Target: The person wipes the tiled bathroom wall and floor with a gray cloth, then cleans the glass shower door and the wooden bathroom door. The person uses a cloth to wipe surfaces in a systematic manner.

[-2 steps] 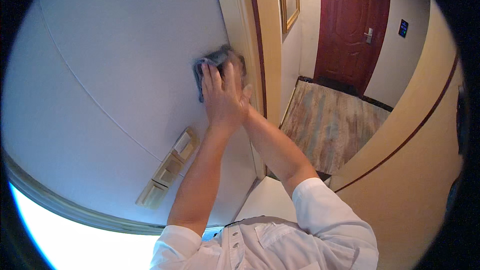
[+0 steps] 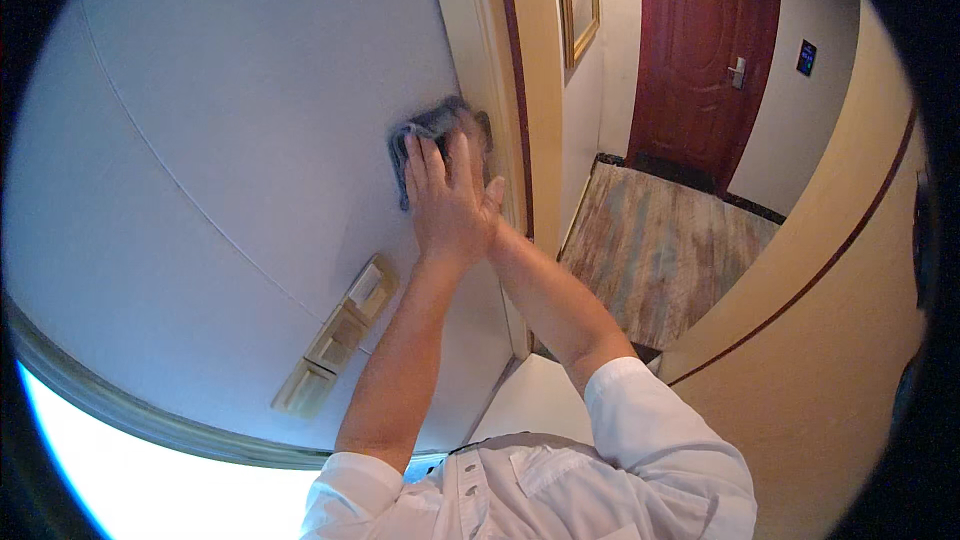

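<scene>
A dark grey cloth (image 2: 408, 178) is pressed on the pale wall (image 2: 270, 110), close beside a cream door frame. My left hand (image 2: 447, 220) bears on it, fingers reaching up over its lower part and holding it to the wall. Crossing in from the right, my right hand (image 2: 472, 133) overlaps the left at the cloth's right side. Much of the right hand is hidden behind the left, and its fingers are blurred. Below the hands, a slanted row of switch plates (image 2: 337, 337) is fixed to the wall, next to my left forearm.
The cream door frame (image 2: 480, 60) runs down just right of my hands. Beyond it are a patterned floor (image 2: 670, 250), a dark red door (image 2: 703, 50) with a metal handle, and a gold-framed picture (image 2: 580, 0). A tan panel (image 2: 810, 370) curves along the right.
Both hands and the cloth have shifted very slightly down the wall. The hands still overlap on the cloth.
</scene>
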A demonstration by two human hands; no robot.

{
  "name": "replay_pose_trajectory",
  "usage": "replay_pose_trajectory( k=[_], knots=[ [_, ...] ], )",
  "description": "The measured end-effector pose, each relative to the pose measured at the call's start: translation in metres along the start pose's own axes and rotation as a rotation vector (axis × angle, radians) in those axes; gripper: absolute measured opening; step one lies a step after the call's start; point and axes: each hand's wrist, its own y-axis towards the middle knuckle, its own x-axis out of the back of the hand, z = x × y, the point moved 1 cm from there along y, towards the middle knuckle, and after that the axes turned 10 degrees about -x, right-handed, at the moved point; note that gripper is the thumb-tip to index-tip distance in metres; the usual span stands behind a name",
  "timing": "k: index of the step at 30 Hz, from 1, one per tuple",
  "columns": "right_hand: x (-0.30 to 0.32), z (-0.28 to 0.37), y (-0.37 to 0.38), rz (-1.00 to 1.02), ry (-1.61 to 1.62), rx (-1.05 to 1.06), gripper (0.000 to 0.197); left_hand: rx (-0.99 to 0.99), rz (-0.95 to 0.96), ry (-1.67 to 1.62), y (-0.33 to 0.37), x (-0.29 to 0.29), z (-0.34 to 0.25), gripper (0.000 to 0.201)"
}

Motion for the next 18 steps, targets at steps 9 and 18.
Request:
replay_pose_trajectory(
  k=[9,18],
  knots=[
    [-0.018,0.059,0.004,0.009,-0.491,0.03,0.052,0.023,-0.02,0.009,0.016,0.061,-0.012,0.079],
    [-0.083,0.152,-0.006,-0.018,-0.583,0.423,0.073,0.023,-0.261,0.061,0.01,0.163,-0.007,0.073]
  ],
)
